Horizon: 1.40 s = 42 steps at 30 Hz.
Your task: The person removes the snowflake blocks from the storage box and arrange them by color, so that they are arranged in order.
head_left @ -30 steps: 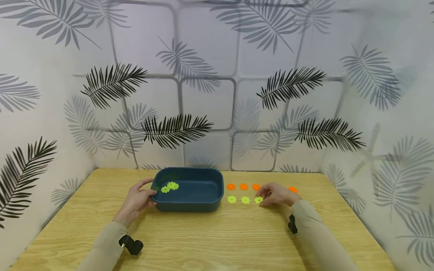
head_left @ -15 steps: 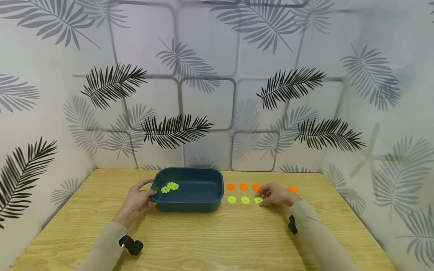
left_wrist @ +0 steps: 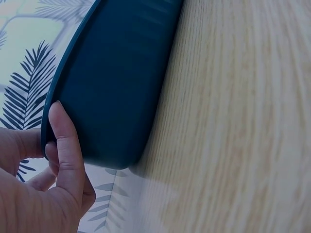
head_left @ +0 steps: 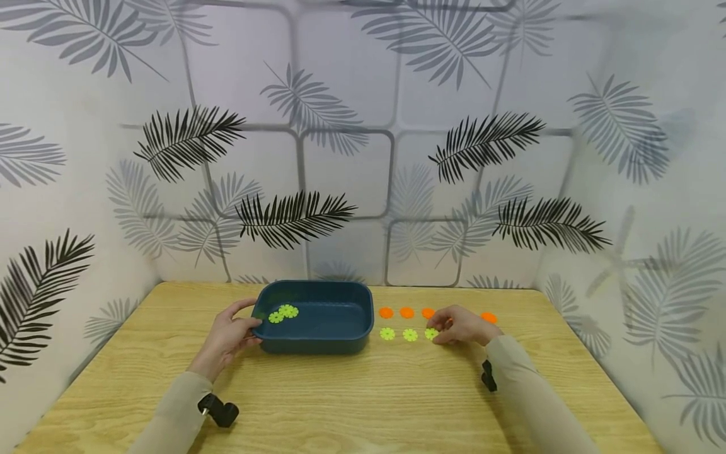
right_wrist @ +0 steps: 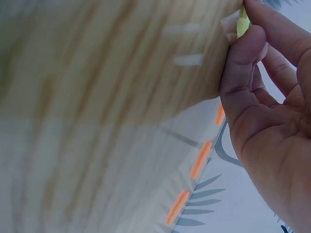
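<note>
My left hand (head_left: 225,337) grips the left end of a dark blue rectangular basin (head_left: 314,347), its thumb over the rim in the left wrist view. Inside the basin, on its left side, lie a few yellow-green flower-shaped discs (head_left: 276,318), some overlapping. To the right, my right hand (head_left: 464,326) has thumb and index finger at the edge of a yellow-green flower-shaped disc (head_left: 431,333) on the table. The right wrist view shows this disc's edge (right_wrist: 242,24) between those fingertips. Two matching discs (head_left: 410,335) lie to its left in a row.
Behind that row, orange discs (head_left: 406,313) form a second line. One orange disc (head_left: 488,318) shows beyond the right hand, which may cover others. A leaf-patterned wall (head_left: 351,246) stands behind the wooden table (head_left: 340,403).
</note>
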Each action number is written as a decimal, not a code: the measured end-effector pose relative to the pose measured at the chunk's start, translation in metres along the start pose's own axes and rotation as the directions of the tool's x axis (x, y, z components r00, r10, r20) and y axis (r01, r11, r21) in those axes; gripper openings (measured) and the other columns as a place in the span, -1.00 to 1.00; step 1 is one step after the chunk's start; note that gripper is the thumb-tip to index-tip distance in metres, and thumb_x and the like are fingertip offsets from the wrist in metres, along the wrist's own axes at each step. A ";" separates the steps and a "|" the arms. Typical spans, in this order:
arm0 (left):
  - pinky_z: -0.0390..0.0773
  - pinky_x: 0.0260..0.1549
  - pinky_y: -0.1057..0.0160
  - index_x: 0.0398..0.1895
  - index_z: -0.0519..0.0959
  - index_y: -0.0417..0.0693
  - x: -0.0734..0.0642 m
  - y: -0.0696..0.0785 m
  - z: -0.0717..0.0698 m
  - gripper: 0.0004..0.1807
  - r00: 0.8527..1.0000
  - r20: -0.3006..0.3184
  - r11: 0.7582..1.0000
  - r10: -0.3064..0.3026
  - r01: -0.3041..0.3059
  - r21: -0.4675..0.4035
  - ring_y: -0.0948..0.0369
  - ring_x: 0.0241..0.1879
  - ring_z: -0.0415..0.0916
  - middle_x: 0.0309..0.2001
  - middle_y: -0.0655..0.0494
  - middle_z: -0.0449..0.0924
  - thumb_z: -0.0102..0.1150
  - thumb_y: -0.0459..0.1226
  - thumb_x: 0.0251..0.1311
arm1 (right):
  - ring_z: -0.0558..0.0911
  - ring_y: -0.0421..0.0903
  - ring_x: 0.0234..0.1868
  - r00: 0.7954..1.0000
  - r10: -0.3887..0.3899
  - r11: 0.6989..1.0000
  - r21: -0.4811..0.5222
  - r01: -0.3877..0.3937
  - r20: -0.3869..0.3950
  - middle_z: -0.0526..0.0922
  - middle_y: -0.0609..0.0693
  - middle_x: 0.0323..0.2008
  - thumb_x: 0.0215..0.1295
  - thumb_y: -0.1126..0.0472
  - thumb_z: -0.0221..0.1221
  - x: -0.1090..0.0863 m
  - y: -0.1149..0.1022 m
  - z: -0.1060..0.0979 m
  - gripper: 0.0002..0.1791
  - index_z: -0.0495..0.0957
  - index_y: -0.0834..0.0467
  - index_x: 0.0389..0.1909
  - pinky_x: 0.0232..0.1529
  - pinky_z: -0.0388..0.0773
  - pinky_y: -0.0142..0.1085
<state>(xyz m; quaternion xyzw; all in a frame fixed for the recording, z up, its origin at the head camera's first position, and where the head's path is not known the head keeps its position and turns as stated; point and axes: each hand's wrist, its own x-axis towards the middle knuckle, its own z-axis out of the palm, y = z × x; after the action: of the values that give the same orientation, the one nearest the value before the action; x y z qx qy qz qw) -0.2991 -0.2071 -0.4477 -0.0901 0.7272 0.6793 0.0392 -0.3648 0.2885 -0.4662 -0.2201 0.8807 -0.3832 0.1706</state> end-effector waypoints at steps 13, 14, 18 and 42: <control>0.71 -0.40 0.24 0.50 0.17 0.01 -0.003 -0.001 -0.003 -0.36 1.000 0.003 1.000 0.003 -0.003 -0.008 0.23 -0.48 0.62 -0.20 -0.14 0.63 0.01 -0.40 0.38 | 0.51 -0.20 -0.39 1.000 0.021 0.990 0.141 -0.018 -0.022 0.60 -0.02 -0.26 0.24 0.21 0.32 0.000 0.000 0.002 -0.64 0.59 0.33 -0.01 -0.38 0.57 -0.37; 0.71 -0.40 0.24 0.50 0.17 0.01 -0.003 -0.001 -0.003 -0.36 1.000 0.004 1.000 0.004 -0.004 -0.006 0.23 -0.48 0.62 -0.20 -0.14 0.63 0.01 -0.40 0.38 | 0.50 -0.20 -0.40 1.000 0.018 0.989 0.146 -0.014 -0.022 0.61 -0.02 -0.27 0.25 0.20 0.31 0.001 -0.001 0.003 -0.64 0.59 0.32 -0.01 -0.39 0.55 -0.38; 0.71 -0.40 0.25 0.50 0.17 0.02 -0.003 0.000 -0.003 -0.36 1.000 0.007 1.000 0.005 -0.004 -0.003 0.23 -0.49 0.61 -0.22 -0.13 0.63 0.02 -0.39 0.38 | 0.43 -0.18 -0.45 1.000 0.002 0.984 0.176 -0.001 -0.002 0.59 -0.02 -0.33 0.28 0.18 0.29 0.005 -0.013 0.004 -0.63 0.56 0.33 0.00 -0.44 0.48 -0.37; 0.71 -0.39 0.24 0.49 0.18 0.02 0.000 -0.001 -0.002 -0.37 1.000 0.000 1.000 0.016 -0.016 -0.004 0.23 -0.48 0.61 -0.21 -0.16 0.63 0.02 -0.40 0.37 | 0.45 -0.13 -0.48 0.993 -0.102 0.925 0.374 0.071 0.064 0.63 0.36 -0.14 0.40 0.15 0.17 0.043 -0.082 0.047 -0.57 0.49 0.33 0.16 -0.58 0.36 -0.37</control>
<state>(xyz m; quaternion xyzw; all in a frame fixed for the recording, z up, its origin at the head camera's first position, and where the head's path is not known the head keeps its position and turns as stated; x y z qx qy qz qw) -0.2987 -0.2093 -0.4489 -0.0843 0.7265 0.6811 0.0338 -0.3579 0.1885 -0.4408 -0.2382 0.7741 -0.5404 0.2279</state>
